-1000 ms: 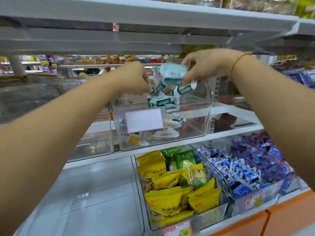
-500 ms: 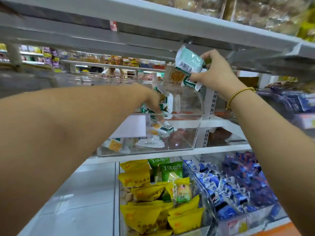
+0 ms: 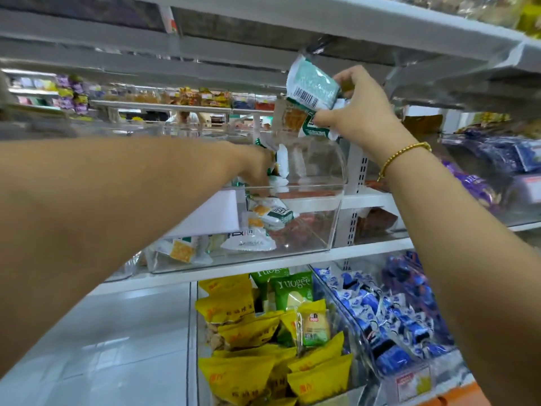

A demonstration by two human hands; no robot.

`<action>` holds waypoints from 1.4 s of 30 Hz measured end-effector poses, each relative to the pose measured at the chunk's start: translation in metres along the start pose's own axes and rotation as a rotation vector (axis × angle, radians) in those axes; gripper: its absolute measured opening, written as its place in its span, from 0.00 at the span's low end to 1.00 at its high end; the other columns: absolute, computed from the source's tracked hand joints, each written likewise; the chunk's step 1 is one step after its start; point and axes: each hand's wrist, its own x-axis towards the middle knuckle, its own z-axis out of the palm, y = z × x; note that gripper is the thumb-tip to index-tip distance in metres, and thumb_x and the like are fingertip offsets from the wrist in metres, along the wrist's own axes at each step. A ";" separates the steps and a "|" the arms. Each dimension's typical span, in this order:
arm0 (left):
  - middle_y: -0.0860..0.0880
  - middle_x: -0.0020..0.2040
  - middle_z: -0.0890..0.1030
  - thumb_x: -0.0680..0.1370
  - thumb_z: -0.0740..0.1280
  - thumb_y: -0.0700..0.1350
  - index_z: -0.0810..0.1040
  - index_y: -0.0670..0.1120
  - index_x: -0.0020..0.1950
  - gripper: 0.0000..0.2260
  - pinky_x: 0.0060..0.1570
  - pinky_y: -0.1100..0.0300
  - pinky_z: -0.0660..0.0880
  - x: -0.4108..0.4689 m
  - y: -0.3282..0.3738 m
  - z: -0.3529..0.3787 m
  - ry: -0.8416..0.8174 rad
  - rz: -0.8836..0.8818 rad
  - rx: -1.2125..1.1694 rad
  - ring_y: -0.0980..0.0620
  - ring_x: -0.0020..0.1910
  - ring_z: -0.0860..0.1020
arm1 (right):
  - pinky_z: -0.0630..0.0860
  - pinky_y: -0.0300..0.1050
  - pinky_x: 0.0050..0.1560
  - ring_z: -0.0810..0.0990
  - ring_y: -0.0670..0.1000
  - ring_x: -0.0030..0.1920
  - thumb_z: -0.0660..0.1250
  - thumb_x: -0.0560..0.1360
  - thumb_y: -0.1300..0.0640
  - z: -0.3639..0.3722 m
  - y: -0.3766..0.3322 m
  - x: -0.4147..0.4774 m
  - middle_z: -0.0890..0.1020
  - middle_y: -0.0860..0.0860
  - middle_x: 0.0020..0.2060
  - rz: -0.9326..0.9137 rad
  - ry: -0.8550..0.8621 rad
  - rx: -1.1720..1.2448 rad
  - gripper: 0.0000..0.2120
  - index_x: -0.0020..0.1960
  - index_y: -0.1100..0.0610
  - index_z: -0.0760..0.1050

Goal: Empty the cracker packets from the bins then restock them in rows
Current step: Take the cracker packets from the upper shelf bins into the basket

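Left hand dropped into bin | right hand raised packets

"See the right hand? A second ago it was level with the top of the clear bin. Now it has carried its bunch of packets up, close under the upper shelf."

"And the left hand has left its side and dipped into the bin, its fingers down among the loose packets."
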 end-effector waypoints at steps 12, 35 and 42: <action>0.41 0.64 0.74 0.77 0.67 0.53 0.70 0.38 0.66 0.25 0.60 0.54 0.71 -0.053 -0.013 -0.033 0.077 -0.099 -0.613 0.43 0.60 0.74 | 0.71 0.30 0.32 0.70 0.38 0.40 0.75 0.69 0.60 -0.043 -0.032 -0.035 0.72 0.42 0.45 0.102 0.019 0.009 0.21 0.58 0.54 0.69; 0.45 0.36 0.84 0.78 0.58 0.39 0.79 0.42 0.45 0.10 0.29 0.59 0.80 -0.399 0.012 0.109 -0.090 -0.382 -2.224 0.51 0.31 0.82 | 0.73 0.37 0.33 0.81 0.51 0.47 0.74 0.70 0.65 -0.024 -0.086 -0.301 0.81 0.53 0.52 0.513 -0.386 0.418 0.19 0.53 0.49 0.71; 0.45 0.65 0.69 0.66 0.73 0.55 0.67 0.40 0.68 0.36 0.53 0.52 0.67 -0.498 0.027 0.263 -0.339 -0.868 -1.696 0.47 0.61 0.69 | 0.75 0.36 0.34 0.77 0.47 0.45 0.73 0.71 0.66 0.092 -0.057 -0.461 0.77 0.51 0.51 0.867 -0.655 0.346 0.21 0.59 0.56 0.68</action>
